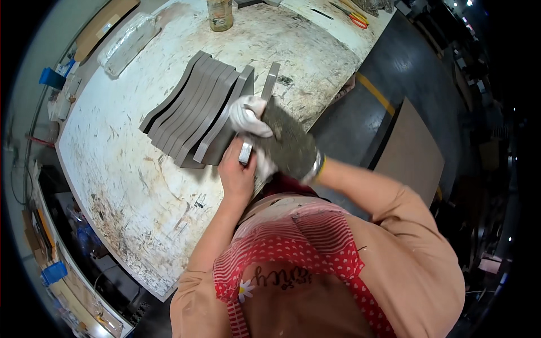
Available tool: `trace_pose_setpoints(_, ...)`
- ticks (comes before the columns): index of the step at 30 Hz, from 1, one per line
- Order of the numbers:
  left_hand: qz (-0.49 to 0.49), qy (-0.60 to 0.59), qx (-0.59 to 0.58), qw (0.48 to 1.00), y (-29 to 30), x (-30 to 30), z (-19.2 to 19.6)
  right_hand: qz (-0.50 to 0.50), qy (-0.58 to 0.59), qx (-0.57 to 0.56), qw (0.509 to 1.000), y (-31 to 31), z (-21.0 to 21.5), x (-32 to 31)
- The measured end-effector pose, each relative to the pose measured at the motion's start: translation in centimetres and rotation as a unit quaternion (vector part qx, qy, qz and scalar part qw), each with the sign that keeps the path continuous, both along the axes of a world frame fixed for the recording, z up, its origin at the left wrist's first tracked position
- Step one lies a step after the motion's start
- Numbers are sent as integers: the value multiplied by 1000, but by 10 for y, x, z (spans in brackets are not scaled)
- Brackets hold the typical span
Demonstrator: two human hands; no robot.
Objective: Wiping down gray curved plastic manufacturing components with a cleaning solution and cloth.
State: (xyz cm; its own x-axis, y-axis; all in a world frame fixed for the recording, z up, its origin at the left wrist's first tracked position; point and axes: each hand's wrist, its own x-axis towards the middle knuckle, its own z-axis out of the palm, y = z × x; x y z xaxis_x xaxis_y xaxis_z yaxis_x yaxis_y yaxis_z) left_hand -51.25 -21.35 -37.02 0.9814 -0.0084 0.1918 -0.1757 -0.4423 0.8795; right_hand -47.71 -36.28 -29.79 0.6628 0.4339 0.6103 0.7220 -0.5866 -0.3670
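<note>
My bare left hand [236, 177] is closed around the near end of a curved grey piece [270, 81], which stands on edge near the table's right-hand border. My right hand [290, 141], in a dark work glove, is closed on a bunched white cloth [248, 115]. The cloth lies over the middle of that piece and hides part of it; the glove is slightly blurred. Just left of both hands stands a row of several matching curved grey pieces [194, 107], packed side by side. The rightmost ones stand a little apart from the rest.
The stained white worktable [129, 191] carries a bottle [220, 16] at the far edge, orange-handled scissors [358, 21] at the far right and a plastic-wrapped bundle [129, 45] at the far left. Beyond the table's right edge, a brown board [411, 152] rests over the grey floor.
</note>
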Motion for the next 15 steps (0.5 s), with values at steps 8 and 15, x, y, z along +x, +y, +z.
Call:
trace_pose_setpoints(8,3,27,-76,997,-6,-4,15,70,46,-19,996,-41,12,35)
trace_pose_setpoints(15,0,14,-91,996,9,-24,12,-120,191,290,930,-61,22,53)
